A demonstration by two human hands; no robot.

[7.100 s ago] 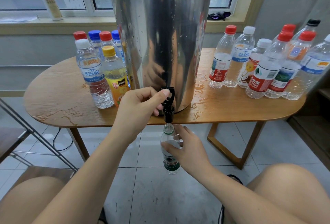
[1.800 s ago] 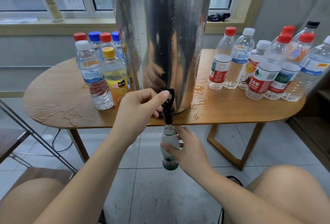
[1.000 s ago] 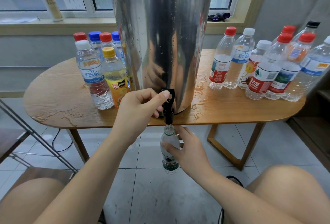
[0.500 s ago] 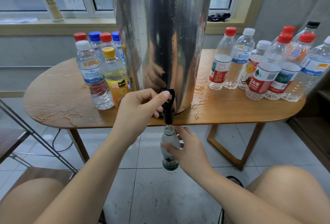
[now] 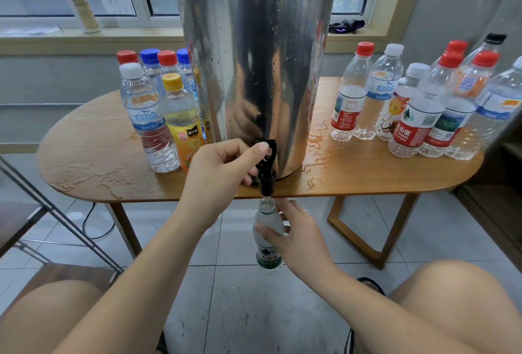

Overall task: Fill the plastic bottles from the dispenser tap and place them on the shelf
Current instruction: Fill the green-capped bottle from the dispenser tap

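A tall steel dispenser (image 5: 254, 71) stands on the wooden table (image 5: 84, 156), its black tap (image 5: 267, 167) hanging over the front edge. My left hand (image 5: 223, 173) grips the tap lever, thumb on top. Below the spout, my right hand (image 5: 296, 240) holds an uncapped clear bottle with a green label (image 5: 267, 257) upright, its mouth right under the tap. Several capped bottles (image 5: 158, 110) stand left of the dispenser, and several more capped bottles (image 5: 409, 105) stand to its right.
Water is spilled on the table around the dispenser base (image 5: 319, 156). A folding metal frame (image 5: 56, 212) stands at the left. A white bottle (image 5: 80, 3) and a dark object (image 5: 346, 26) sit on the window sill. My knees fill the lower corners.
Nothing has visibly moved; both hands keep the same hold on the tap lever and the bottle.
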